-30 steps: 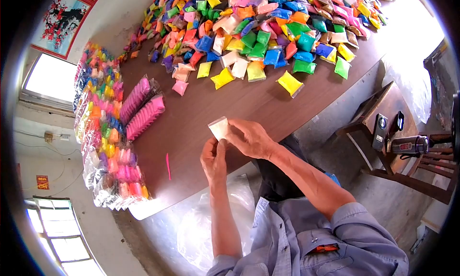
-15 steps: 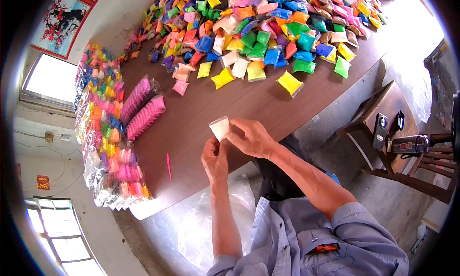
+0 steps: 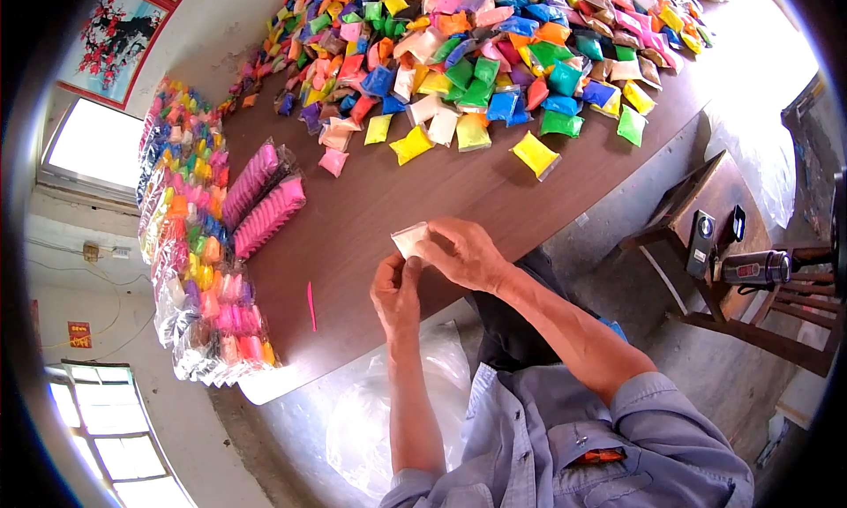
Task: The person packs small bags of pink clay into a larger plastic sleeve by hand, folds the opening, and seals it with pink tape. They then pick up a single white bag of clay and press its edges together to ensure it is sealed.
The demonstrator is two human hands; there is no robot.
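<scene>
A small pale packet [image 3: 409,240] is held above the brown table [image 3: 353,235] near its front edge. My right hand [image 3: 460,254] pinches the packet's right side between thumb and fingers. At its lower edge, my left hand [image 3: 396,293] grips it with the thumb upright and the fingers curled. Part of the packet is hidden behind the fingers. Beyond the hands, a yellow packet [image 3: 535,155] lies at the near side of a large heap of colourful packets [image 3: 476,76].
Two pink packet stacks [image 3: 269,215] and a long row of bagged packets [image 3: 207,279] line the left side. A thin pink stick [image 3: 311,306] lies nearby. At right are a wooden stool [image 3: 723,190] and a metal flask [image 3: 756,267].
The pale packet has tilted and sits slightly lower and further right between the fingers. Both hands have barely moved and still hold it.
</scene>
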